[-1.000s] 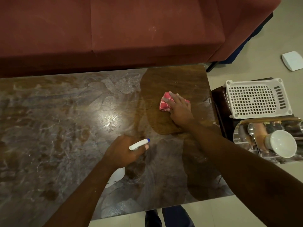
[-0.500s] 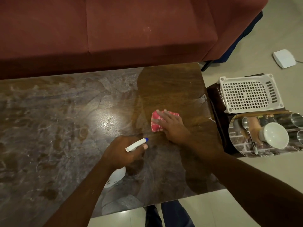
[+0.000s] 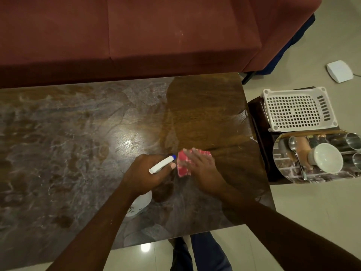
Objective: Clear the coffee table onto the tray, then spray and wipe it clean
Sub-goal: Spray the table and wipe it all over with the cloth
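Pressing one cloth [image 3: 182, 169] to the bench [image 3: 78, 143], one spray bottle [image 3: 162, 164] alongside.
Right hand [image 3: 201, 169] lies flat-fingered on the bunched red-and-white checked cloth; left hand [image 3: 144, 173] grips the white, blue-tipped spray bottle just beside it. One tray [image 3: 283, 167] beside the bench carries one cup [image 3: 326, 158], one spoon [image 3: 295, 151], two tumblers [image 3: 352, 140].

Bare left hand [image 3: 144, 173] and right hand [image 3: 203, 169], forearms [image 3: 273, 227] uncovered as far as the edge of view. Dark blue trousers [image 3: 207, 251] below, seen from above; feet too dark to make out.
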